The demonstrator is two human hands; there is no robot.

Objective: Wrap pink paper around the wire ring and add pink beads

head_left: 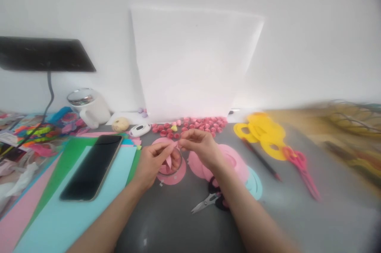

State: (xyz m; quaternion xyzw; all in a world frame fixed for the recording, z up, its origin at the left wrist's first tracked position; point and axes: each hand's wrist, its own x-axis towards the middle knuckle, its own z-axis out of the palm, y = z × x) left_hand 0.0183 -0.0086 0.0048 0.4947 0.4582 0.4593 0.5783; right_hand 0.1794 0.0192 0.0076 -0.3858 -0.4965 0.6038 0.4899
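My left hand [152, 162] is closed in a pinch on a strip of pink paper [168, 161]. Opposite it, my right hand [202, 147] pinches at the strip's other end, its fingertips nearly meeting the left ones. Below the fingers, a round clear dish [169, 172] rests on a pink paper circle [175, 179]; what lies in it is partly hidden. Just behind my hands spread many small red-pink paper rolls [205, 125]. Black-handled scissors [206, 202] lie partly under my right forearm, beside stacked pink paper discs [235, 161] and light blue ones [254, 183].
At left, a phone [92, 167] lies on blue and green paper sheets [119, 169]. A white mug [93, 108] stands behind. Yellow paper rings [264, 130], a pencil [263, 161] and pink scissors [303, 171] lie at right. A white sheet [193, 62] leans against the wall.
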